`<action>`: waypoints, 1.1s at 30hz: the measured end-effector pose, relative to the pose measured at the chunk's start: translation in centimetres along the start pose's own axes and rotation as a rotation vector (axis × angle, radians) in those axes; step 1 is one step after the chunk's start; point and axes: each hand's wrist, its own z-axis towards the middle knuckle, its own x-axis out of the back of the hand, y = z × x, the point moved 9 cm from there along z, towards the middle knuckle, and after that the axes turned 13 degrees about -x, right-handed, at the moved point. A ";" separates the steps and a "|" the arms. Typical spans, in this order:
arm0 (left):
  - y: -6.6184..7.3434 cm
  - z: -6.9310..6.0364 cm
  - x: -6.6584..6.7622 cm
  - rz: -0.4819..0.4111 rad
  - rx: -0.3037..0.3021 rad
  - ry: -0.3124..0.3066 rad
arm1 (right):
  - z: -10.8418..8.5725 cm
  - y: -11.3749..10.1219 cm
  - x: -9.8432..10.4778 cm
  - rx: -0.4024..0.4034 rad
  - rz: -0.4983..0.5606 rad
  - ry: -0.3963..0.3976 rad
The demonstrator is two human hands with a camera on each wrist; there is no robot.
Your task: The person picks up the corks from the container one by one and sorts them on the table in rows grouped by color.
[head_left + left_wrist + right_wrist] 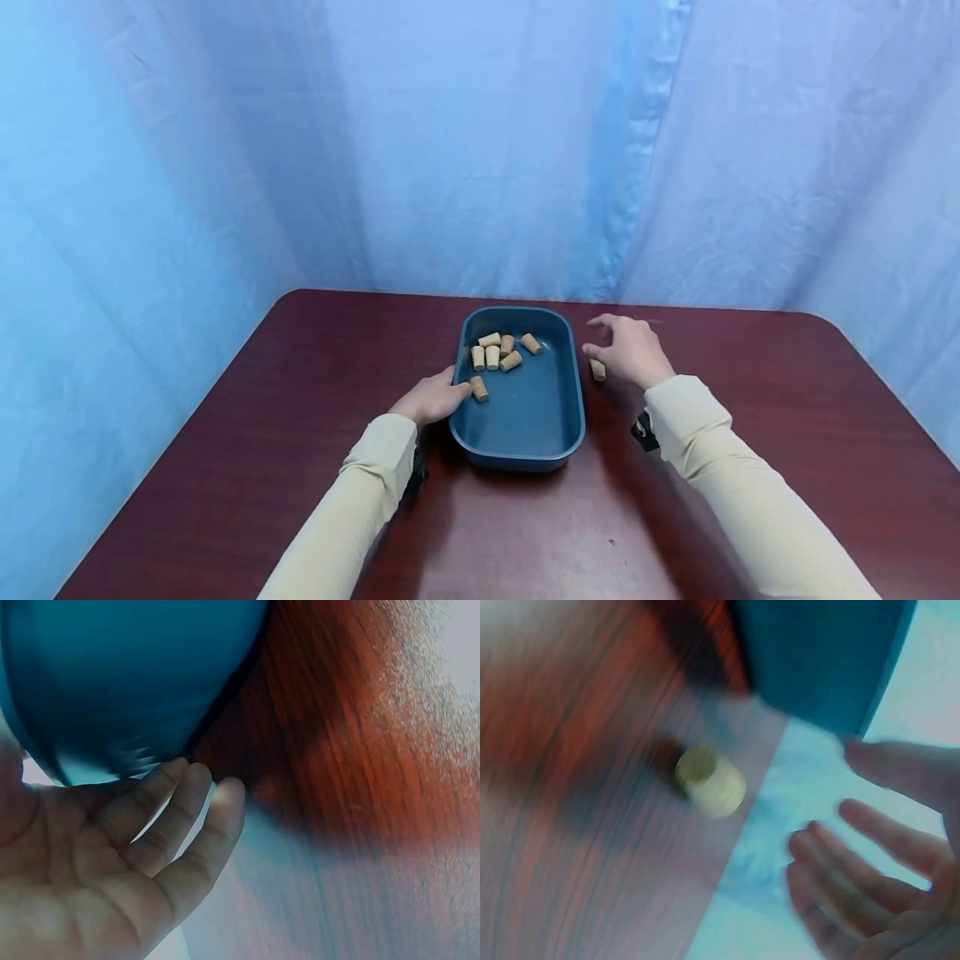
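A dark blue rectangular bin (528, 425) stands on the table with several corks (511, 361) lying inside, mostly toward its far left. My left hand (433, 398) grips the bin's left wall, thumb over the rim and fingers against the outside, as the left wrist view shows. One cork (479, 388) lies inside close to that thumb. To the right of the bin, my right hand (633, 350) hovers with fingers spread and nothing between them. Below it a single cork (720, 787) is beside the bin, apart from the fingers in the right wrist view.
The dark red wooden table (315, 433) has rounded far corners. Light blue curtains (480, 150) hang behind it and at both sides. A dark wrist strap (645, 431) shows below the right sleeve.
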 end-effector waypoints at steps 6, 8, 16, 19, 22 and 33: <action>0.1 0.2 -0.1 0.006 0.003 -0.008 | -2.0 -4.7 -0.9 0.212 0.108 -0.051; 0.2 0.3 -0.1 0.010 0.005 -0.005 | -2.6 -6.3 -1.8 0.253 0.091 -0.121; 0.4 0.5 -0.3 0.018 0.002 -0.002 | -3.7 -10.3 -5.1 0.274 -0.091 -0.357; 0.4 0.5 -0.4 0.023 -0.002 -0.012 | -3.6 -11.0 -5.8 0.254 -0.169 -0.414; 0.4 0.6 -0.5 0.027 0.000 -0.024 | -3.1 -11.7 -6.0 0.245 -0.192 -0.418; 0.7 0.6 -0.5 0.034 -0.035 -0.042 | -0.9 -12.5 -8.7 0.222 -0.228 -0.344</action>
